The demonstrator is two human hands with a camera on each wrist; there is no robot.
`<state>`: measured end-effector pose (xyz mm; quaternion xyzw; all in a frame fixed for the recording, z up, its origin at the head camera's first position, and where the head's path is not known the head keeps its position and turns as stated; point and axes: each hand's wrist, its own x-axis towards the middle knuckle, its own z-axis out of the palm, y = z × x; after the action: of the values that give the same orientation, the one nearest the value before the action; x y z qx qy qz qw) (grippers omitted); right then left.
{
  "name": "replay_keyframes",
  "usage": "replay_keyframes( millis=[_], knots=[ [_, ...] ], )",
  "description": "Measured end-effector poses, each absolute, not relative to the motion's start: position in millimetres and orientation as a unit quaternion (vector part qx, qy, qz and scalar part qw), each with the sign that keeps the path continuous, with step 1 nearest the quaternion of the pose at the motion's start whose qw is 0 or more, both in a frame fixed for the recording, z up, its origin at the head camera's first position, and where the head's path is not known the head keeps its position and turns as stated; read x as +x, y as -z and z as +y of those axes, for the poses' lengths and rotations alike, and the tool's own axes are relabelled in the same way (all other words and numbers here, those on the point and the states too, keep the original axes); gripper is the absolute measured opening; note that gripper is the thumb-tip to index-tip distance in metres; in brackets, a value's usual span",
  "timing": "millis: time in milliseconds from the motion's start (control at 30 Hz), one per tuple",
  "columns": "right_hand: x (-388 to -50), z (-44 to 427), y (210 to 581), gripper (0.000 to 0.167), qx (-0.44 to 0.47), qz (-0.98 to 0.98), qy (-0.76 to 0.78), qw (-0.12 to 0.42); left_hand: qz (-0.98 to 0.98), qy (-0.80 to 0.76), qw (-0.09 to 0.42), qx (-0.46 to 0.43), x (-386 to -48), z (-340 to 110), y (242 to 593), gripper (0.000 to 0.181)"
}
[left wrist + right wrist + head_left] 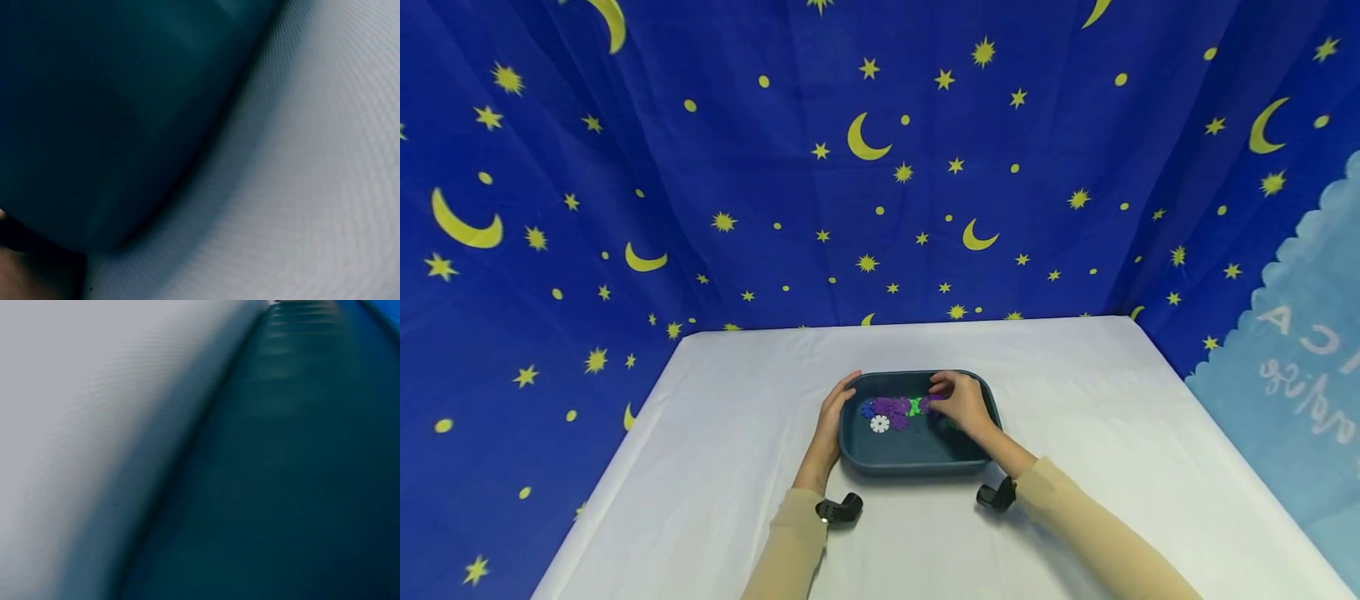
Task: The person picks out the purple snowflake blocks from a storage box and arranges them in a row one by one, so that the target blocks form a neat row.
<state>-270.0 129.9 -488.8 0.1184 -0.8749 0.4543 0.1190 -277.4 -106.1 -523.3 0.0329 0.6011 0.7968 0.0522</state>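
The right hand pinched a purple disc over the tray's right half; the left hand rested, fingers extended, along its left edge. A hasty lift could have dragged crowded neighbours; a slack left hand might have let the tray skid on the tabletop. Near its left edge lay one white disc and one blue disc; overlapping purple pieces and green pieces defied counting.
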Motion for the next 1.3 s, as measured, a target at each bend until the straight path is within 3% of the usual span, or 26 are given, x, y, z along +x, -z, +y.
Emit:
replay_keyframes(
  millis=[333, 767, 1300],
  knots=[
    [-266.3, 137.9, 475.2, 0.028, 0.126, -0.847, -0.498, 0.135, 0.603, -0.796, 0.049, 0.029, -281.5, -107.1, 531.7, 0.047],
    [-269.9, 163.6, 457.8, 0.024, 0.094, -0.850, -0.488, 0.175, 0.611, -0.789, 0.057, 0.033, -267.1, -106.7, 504.6, 0.047],
    [-271.6, 202.3, 468.3, 0.021, 0.041, -0.860, -0.467, 0.201, 0.611, -0.792, 0.009, -0.005, -264.7, -104.6, 504.8, 0.045]
  ],
)
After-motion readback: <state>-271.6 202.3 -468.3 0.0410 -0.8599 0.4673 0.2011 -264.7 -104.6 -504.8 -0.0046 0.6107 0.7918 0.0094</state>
